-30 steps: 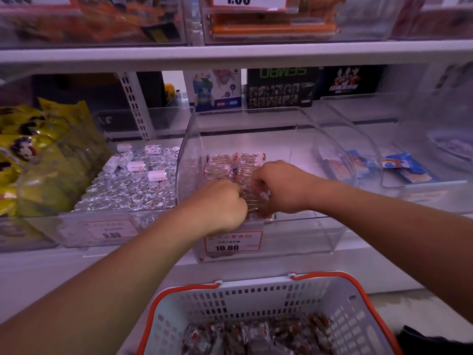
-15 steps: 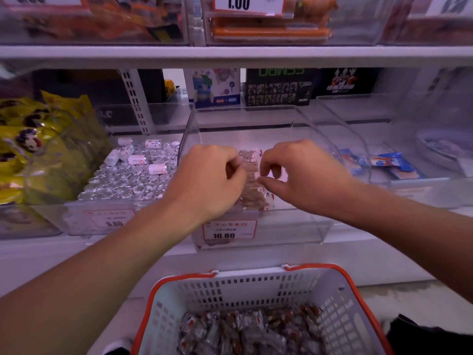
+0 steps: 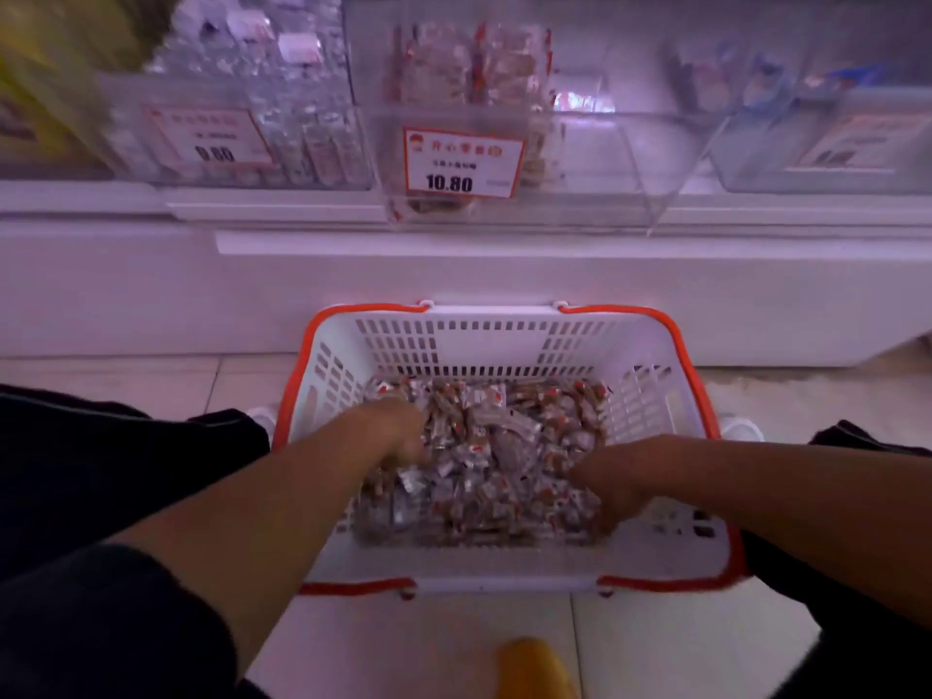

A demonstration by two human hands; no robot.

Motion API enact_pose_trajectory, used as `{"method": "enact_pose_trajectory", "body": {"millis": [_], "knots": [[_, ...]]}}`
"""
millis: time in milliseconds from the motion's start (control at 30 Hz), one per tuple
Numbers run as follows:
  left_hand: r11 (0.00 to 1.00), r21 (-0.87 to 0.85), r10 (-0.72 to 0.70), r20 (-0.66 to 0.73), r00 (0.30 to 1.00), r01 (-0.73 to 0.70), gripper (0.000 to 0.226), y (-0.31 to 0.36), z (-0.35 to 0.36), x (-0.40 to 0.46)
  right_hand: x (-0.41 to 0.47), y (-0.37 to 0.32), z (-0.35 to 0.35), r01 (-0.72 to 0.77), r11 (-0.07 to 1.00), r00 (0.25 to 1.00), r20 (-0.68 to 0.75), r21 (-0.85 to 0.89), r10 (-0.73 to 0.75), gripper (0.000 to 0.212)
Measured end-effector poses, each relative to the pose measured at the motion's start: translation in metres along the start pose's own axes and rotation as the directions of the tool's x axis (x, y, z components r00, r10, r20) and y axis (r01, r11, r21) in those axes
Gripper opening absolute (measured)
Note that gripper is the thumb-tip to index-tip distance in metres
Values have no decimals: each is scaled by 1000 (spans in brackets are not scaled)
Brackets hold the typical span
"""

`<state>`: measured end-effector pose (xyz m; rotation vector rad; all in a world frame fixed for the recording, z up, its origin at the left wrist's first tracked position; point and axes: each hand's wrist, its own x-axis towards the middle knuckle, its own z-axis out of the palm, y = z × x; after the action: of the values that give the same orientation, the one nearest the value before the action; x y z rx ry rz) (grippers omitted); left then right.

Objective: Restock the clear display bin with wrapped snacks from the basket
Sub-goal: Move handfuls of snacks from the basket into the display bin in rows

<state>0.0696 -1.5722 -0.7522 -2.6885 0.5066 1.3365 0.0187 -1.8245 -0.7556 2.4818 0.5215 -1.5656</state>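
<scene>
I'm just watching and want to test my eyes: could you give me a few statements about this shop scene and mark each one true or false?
1. Both hands are down in the basket among the wrapped snacks. True: left hand, right hand.
2. The basket has a blue rim. False: the rim is orange and the body is white.
3. The clear display bin carries a price tag reading 10.80. True.
4. The basket sits on the shelf beside the bin. False: it stands on the floor below the shelf.
5. The display bin is full to the brim. False: it holds only some snacks at its left.
</scene>
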Motion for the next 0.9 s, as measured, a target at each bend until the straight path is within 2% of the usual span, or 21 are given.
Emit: {"method": "enact_pose_trajectory", "body": {"millis": [100, 133, 167, 200, 233, 300, 367, 433, 467, 500, 567, 633, 733, 800, 900], "knots": [[938, -240, -231, 104, 968, 249, 68, 0, 77, 23, 35, -4, 27, -64, 947, 997, -23, 314, 75, 73], [881, -332, -314, 124, 941, 338, 81, 2, 94, 26, 48, -8, 35, -93, 866, 990, -49, 492, 134, 75], [826, -404, -378, 121, 918, 394, 91, 2, 106, 30, 59, -12, 43, -106, 728, 981, -47, 677, 187, 78], [780, -459, -427, 107, 898, 426, 99, 2, 112, 33, 73, -16, 49, -116, 524, 970, -17, 844, 241, 80], [736, -503, -466, 110, 878, 454, 105, 4, 114, 37, 84, -20, 56, -86, 377, 962, -21, 922, 271, 81], [604, -638, -516, 143, 845, 477, 117, 11, 111, 47, 106, -28, 63, -76, 305, 888, -74, 949, 454, 100], [369, -806, -604, 171, 779, 463, 117, 19, 108, 61, 123, -36, 62, -26, 250, 813, -126, 968, 569, 125], [176, -886, -691, 199, 695, 429, 111, 18, 107, 77, 135, -41, 52, 13, 138, 768, -99, 990, 633, 127], [141, -889, -700, 222, 679, 436, 108, 16, 107, 85, 141, -41, 48, 21, 123, 753, -97, 992, 650, 124], [149, -873, -694, 242, 678, 464, 103, 14, 107, 91, 144, -39, 45, 3, 158, 751, -107, 987, 652, 118], [211, -819, -681, 269, 681, 534, 86, 7, 109, 100, 153, -32, 43, -1, 245, 749, -162, 970, 643, 106], [276, -782, -681, 252, 687, 560, 68, 4, 116, 106, 159, -26, 42, -23, 325, 745, -201, 945, 636, 102], [303, -746, -773, 172, 611, 593, 53, 12, 130, 108, 161, -23, 41, 22, 441, 725, -318, 897, 611, 83], [316, -746, -774, 154, 614, 586, 67, 19, 140, 109, 162, -27, 43, 62, 491, 720, -379, 869, 581, 65], [354, -657, -724, 258, 640, 666, 94, 17, 148, 111, 164, -30, 44, 58, 524, 737, -391, 849, 552, 71]]}}
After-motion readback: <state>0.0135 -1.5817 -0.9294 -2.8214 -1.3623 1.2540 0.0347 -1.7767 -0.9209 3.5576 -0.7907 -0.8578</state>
